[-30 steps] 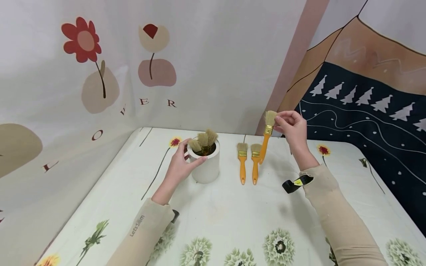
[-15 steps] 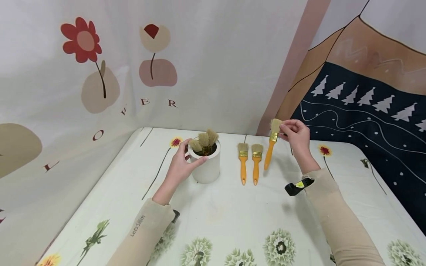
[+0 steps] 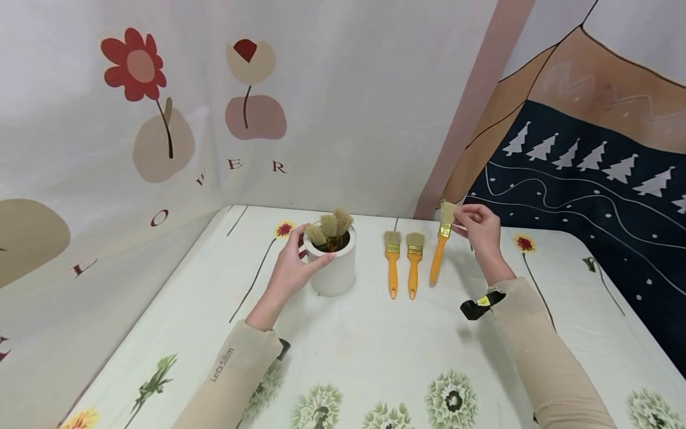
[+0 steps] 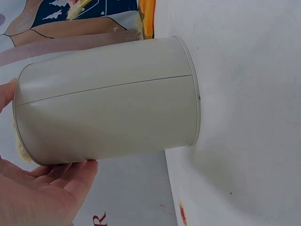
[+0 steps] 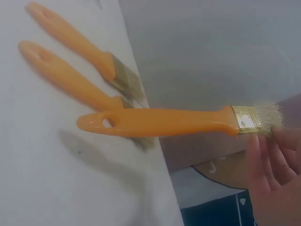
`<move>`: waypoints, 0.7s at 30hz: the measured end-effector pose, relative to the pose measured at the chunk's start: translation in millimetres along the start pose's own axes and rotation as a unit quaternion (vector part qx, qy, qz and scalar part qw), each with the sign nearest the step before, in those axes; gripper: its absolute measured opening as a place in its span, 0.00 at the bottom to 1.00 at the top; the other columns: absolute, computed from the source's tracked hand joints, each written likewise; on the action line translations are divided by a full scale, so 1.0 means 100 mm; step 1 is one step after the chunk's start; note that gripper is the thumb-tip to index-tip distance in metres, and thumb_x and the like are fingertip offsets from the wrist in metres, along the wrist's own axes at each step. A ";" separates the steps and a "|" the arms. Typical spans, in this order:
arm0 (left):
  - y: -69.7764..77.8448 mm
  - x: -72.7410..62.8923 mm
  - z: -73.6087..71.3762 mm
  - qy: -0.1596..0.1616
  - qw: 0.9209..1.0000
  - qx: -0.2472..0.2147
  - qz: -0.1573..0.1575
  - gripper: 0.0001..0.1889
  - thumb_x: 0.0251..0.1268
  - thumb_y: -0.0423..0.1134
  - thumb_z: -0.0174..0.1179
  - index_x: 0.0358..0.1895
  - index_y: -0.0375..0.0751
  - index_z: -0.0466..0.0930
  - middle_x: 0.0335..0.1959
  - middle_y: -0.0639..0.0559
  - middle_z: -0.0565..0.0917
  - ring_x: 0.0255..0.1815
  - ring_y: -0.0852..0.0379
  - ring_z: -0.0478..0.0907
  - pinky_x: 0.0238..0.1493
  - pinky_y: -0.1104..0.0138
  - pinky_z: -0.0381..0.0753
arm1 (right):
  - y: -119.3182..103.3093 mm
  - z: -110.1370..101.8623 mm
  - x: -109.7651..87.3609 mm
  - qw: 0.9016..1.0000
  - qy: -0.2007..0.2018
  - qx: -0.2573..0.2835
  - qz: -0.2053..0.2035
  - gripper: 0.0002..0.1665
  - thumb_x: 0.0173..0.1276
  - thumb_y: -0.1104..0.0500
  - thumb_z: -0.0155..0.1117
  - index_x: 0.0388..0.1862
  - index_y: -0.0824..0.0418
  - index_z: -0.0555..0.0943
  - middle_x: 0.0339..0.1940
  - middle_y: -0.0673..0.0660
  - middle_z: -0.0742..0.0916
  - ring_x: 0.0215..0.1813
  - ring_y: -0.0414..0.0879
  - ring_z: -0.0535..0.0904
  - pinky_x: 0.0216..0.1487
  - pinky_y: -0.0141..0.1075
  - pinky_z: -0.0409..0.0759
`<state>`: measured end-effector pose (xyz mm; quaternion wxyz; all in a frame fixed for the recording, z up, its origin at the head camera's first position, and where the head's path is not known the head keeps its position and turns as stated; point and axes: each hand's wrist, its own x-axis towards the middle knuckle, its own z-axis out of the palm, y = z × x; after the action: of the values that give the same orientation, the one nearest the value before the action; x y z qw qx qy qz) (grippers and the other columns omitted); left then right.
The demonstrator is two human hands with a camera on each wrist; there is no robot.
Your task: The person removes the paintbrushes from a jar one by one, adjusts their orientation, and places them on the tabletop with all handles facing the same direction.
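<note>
My left hand [image 3: 292, 265] grips the rim of a white cylindrical pot [image 3: 334, 271] standing on the table. Several brushes poke out of the pot with their bristles [image 3: 329, 225] up. In the left wrist view the pot's side [image 4: 106, 103] fills the middle, thumb and fingers at its rim. My right hand [image 3: 480, 233] pinches a paintbrush [image 3: 438, 256] by its bristles, its orange handle hanging down above the table. In the right wrist view the held paintbrush [image 5: 174, 122] lies across the picture, its shadow on the cloth below.
Two more paintbrushes lie side by side between the pot and the right hand: a left one [image 3: 393, 268] and a right one [image 3: 414, 268], bristles toward the back. A flower-printed white cloth [image 3: 364, 345] covers the table. A printed curtain [image 3: 343, 119] hangs right behind the back edge.
My right hand has lowered the paintbrush and moved it slightly right, away from the two lying ones. The left hand has stayed on the pot.
</note>
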<state>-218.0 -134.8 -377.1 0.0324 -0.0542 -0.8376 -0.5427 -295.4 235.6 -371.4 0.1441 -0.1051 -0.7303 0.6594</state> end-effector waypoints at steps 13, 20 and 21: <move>0.01 -0.01 0.00 -0.002 1.000 0.001 -0.001 0.48 0.60 0.46 0.71 0.78 0.42 0.52 0.77 0.42 0.61 0.78 0.45 0.61 0.78 0.51 0.66 | 0.14 -0.01 0.02 0.999 -0.005 -0.023 0.024 0.03 0.73 0.61 0.61 0.41 0.52 0.78 0.26 0.35 0.84 0.31 0.29 0.82 0.36 0.21 0.86; 0.01 -0.01 0.00 -0.002 1.000 -0.001 -0.003 0.48 0.60 0.45 0.71 0.78 0.42 0.51 0.77 0.42 0.62 0.78 0.44 0.61 0.78 0.51 0.65 | 0.22 -0.02 0.05 0.999 -0.014 -0.017 0.044 0.05 0.73 0.61 0.61 0.39 0.50 0.77 0.24 0.35 0.84 0.30 0.29 0.82 0.34 0.21 0.86; 0.01 -0.01 0.00 -0.002 1.000 0.000 -0.002 0.48 0.60 0.45 0.71 0.78 0.42 0.51 0.77 0.42 0.61 0.78 0.44 0.61 0.78 0.51 0.65 | 0.23 -0.01 0.05 0.999 -0.015 -0.013 0.048 0.05 0.73 0.61 0.62 0.38 0.50 0.77 0.24 0.35 0.84 0.29 0.29 0.82 0.34 0.21 0.86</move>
<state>-217.2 -134.9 -376.6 0.0292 -0.0533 -0.8377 -0.5427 -300.7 241.1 -393.4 0.0999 -0.1323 -0.7349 0.6577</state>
